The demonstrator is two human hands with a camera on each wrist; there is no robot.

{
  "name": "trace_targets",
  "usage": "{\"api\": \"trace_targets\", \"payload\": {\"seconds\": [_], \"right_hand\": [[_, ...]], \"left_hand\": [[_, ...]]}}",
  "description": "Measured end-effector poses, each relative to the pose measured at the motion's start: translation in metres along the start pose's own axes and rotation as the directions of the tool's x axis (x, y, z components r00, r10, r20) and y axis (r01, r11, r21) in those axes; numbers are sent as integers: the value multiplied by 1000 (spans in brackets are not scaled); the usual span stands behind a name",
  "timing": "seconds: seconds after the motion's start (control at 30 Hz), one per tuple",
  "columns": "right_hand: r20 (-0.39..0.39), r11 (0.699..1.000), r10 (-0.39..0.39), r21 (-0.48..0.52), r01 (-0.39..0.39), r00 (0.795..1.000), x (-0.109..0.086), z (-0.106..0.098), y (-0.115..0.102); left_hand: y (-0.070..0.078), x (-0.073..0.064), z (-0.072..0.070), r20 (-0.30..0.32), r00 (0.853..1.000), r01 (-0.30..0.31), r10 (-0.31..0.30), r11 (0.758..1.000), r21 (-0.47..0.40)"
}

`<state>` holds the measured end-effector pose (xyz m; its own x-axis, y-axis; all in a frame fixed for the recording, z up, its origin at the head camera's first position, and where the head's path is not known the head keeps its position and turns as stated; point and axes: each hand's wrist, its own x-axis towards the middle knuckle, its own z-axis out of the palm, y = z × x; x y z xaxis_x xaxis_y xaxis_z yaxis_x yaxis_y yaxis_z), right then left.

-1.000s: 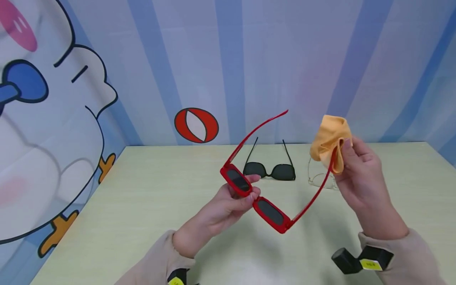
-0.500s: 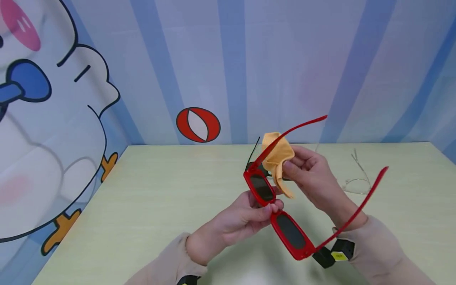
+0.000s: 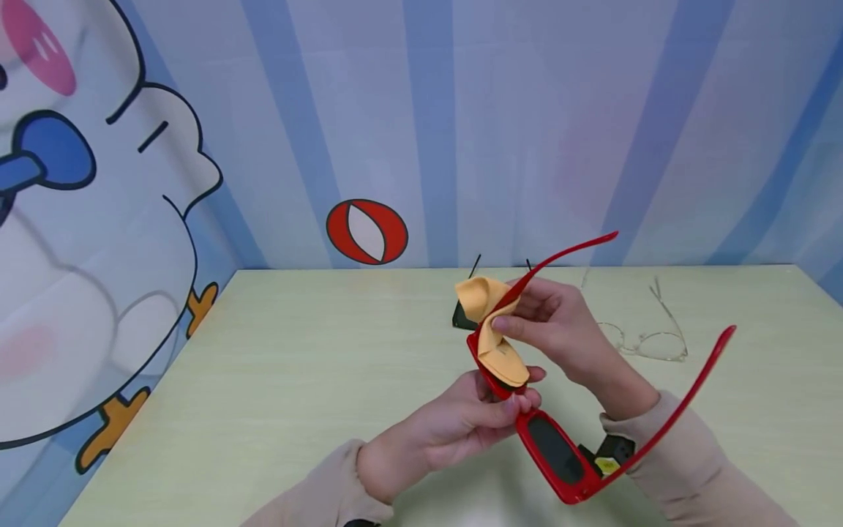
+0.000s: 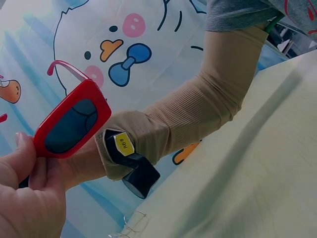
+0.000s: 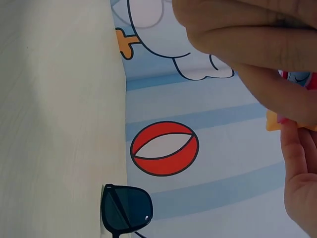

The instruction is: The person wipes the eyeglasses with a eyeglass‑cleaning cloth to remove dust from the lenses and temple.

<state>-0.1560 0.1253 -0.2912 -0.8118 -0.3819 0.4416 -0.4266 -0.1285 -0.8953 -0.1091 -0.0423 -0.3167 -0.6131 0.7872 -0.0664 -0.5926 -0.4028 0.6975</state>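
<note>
Red-framed sunglasses [image 3: 556, 450] with dark lenses are held up over the table, temples spread apart. My left hand [image 3: 454, 421] pinches them at the bridge between thumb and fingers. An orange cleaning cloth [image 3: 503, 360] lies over the upper lens, and my right hand [image 3: 560, 329] pinches it there, thumb in front. The lower lens is uncovered. In the left wrist view the left hand [image 4: 29, 183] grips the frame beside one dark lens [image 4: 72, 126]. The right wrist view shows the right hand's curled fingers [image 5: 257, 44], with a corner of the cloth [image 5: 272, 121] beneath.
Black sunglasses [image 3: 464, 316] rest on the table [image 3: 296, 380] behind the hands, mostly hidden by the cloth and right hand. Clear thin-framed glasses [image 3: 661, 344] lie to their right. A printed curtain [image 3: 514, 132] hangs along the table's back edge.
The right hand has brought the cloth leftward from the right temple's tip onto the upper lens. The left hand has moved the red sunglasses right and slightly down.
</note>
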Motion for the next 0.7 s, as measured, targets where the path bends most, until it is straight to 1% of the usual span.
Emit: {"api": "trace_targets", "payload": {"seconds": [0.1,0.2,0.37,0.53,0.7], "right_hand": [[-27,999,-1,33,2,1000,0,1,1],[-55,999,8,43,-6,998,1,1,1],[-82,999,14,29,-12,997,0,0,1],[-93,999,-26,37,30,995,0,-3,-1],[-114,994,-60,83,70,992,0,-5,-5]], "left_hand": [[-1,1,1,-28,1000,-2,2,1000,-13],[-2,2,2,-58,998,0,-2,1000,-30],[-3,1,2,-74,997,-7,6,1000,-20],[-4,0,3,-94,996,-11,10,1000,-14],[-3,-1,4,-121,993,-8,7,1000,-13]]}}
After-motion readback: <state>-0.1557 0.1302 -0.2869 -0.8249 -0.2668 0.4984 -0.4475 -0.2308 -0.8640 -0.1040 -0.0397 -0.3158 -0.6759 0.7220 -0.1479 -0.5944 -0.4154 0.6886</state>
